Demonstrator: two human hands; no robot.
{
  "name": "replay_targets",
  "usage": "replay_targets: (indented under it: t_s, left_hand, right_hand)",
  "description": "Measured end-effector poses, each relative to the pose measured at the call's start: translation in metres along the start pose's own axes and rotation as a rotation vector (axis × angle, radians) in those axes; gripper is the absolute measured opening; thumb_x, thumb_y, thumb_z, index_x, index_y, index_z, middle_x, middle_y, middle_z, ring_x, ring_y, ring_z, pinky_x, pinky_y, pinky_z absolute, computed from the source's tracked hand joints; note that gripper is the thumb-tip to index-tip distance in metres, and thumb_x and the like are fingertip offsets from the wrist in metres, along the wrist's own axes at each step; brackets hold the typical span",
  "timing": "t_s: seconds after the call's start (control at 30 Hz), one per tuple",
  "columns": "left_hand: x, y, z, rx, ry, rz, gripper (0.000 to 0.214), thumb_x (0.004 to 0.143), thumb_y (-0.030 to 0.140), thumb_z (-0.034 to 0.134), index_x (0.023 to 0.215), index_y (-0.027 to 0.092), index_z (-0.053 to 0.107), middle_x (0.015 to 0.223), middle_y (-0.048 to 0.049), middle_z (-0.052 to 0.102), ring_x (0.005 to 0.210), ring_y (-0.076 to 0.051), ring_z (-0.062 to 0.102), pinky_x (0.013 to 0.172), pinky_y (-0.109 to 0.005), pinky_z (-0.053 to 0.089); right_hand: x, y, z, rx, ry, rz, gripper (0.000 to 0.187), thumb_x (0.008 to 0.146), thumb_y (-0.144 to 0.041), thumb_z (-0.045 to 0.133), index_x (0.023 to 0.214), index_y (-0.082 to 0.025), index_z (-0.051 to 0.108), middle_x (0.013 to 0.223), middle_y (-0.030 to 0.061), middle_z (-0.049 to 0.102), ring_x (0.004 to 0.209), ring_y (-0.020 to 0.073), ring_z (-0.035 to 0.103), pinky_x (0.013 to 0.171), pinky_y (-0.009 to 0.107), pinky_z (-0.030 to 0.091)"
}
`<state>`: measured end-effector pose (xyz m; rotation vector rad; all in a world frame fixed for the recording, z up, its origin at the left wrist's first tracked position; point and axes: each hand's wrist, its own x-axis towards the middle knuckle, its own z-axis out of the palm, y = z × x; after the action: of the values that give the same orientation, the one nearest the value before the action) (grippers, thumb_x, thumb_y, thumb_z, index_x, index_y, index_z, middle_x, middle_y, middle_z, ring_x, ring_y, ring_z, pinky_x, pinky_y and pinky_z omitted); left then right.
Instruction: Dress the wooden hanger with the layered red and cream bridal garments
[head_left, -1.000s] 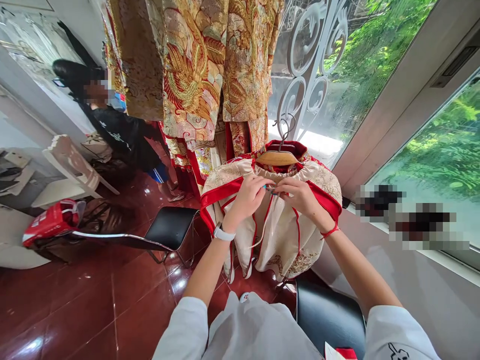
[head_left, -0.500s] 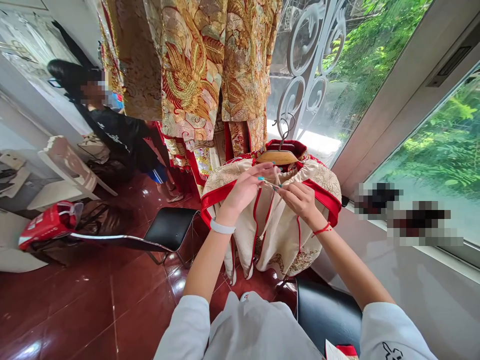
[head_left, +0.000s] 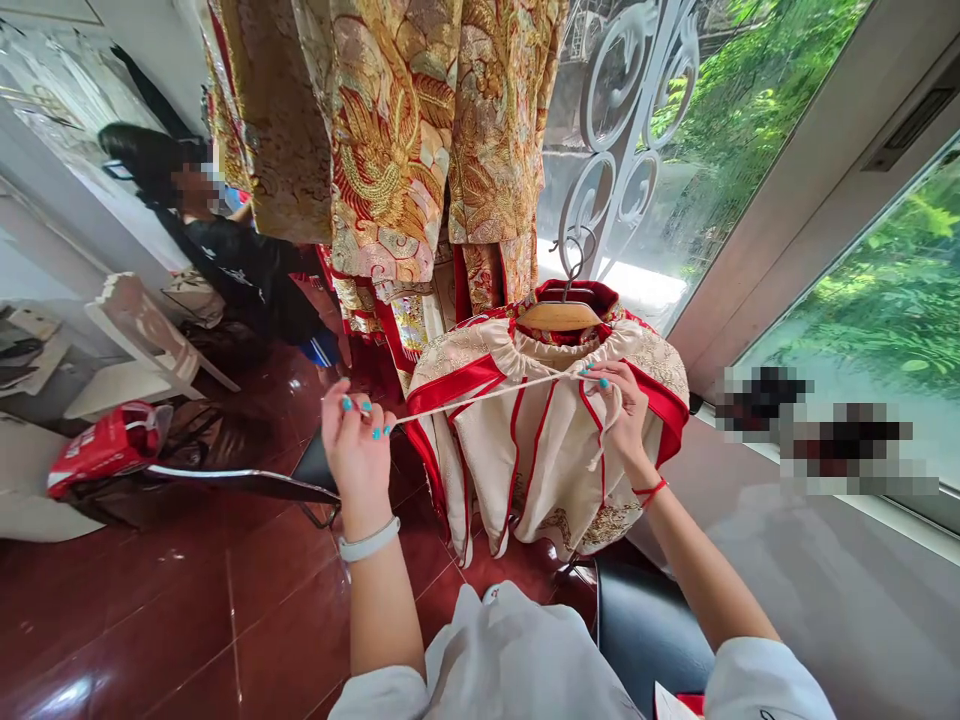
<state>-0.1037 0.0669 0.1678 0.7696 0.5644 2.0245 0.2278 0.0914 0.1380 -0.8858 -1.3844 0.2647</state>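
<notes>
The left hand (head_left: 358, 440), earlier beside the right, is pulling the cord (head_left: 465, 398) taut leftward in clenched fingers. The right hand (head_left: 622, 405) is pinching the cord at the gathered top of the skirt (head_left: 540, 450), cinching it.

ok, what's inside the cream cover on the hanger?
At the gathered neck of the cream cover, a wooden hanger and the collar of a red embroidered garment show. Everything lower is covered. Left hand and right hand hold its cord taut.
</notes>
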Motion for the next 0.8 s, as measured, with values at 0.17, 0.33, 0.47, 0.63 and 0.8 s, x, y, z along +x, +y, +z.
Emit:
replay_targets:
  t_s: [0.17,0.33,0.47,0.63,0.8]
  left_hand:
    - [0.009,-0.005,-0.030,0.011,0.166,0.004,0.027,0.071,0.005,0.074,0.089,0.022,0.065,0.067,0.0084,0.053,0.043,-0.003,0.033,0.047,-0.018,0.035]
    - [0.031,0.021,-0.033,0.025,0.146,0.098,0.031,0.066,0.001,0.071,0.085,0.023,0.062,0.069,0.0082,0.055,0.044,-0.003,0.033,0.047,-0.017,0.035]
    - [0.026,0.004,-0.048,0.112,0.248,-0.051,0.029,0.062,0.003,0.070,0.080,0.020,0.056,0.066,0.0083,0.056,0.042,-0.002,0.033,0.048,-0.017,0.038]
    - [-0.013,-0.028,-0.074,0.511,0.166,-0.342,0.031,0.065,0.030,0.077,0.086,0.020,0.058,0.071,0.0031,0.064,0.060,-0.011,0.061,0.066,-0.026,0.053]
    - [-0.042,-0.030,-0.043,1.175,-0.140,-0.467,0.027,0.079,0.039,0.061,0.100,0.021,0.058,0.072,-0.0023,0.069,0.065,-0.022,0.067,0.070,-0.037,0.052]
  right_hand:
    - [0.016,0.004,0.002,-0.007,0.135,0.180,0.040,0.086,-0.053,0.065,0.065,-0.019,0.067,0.073,0.0025,0.059,0.068,0.0161,0.051,0.062,0.030,0.041]
    - [0.036,-0.001,-0.010,-0.115,0.111,0.134,0.036,0.085,-0.047,0.066,0.063,-0.019,0.066,0.071,0.0024,0.060,0.069,0.0164,0.052,0.065,0.031,0.040]
    - [0.019,0.006,-0.012,-0.172,0.097,0.206,0.039,0.087,-0.049,0.063,0.064,-0.018,0.065,0.073,0.0040,0.062,0.069,0.0176,0.054,0.065,0.032,0.041]
    - [0.010,0.002,-0.016,-0.069,0.007,0.212,0.032,0.089,-0.048,0.062,0.100,-0.022,0.078,0.091,0.0065,0.071,0.079,0.0205,0.061,0.073,0.035,0.049]
    - [0.010,-0.001,-0.020,0.281,-0.077,0.483,0.029,0.076,-0.049,0.077,0.093,-0.025,0.078,0.091,0.0054,0.074,0.080,0.0203,0.067,0.071,0.034,0.055]
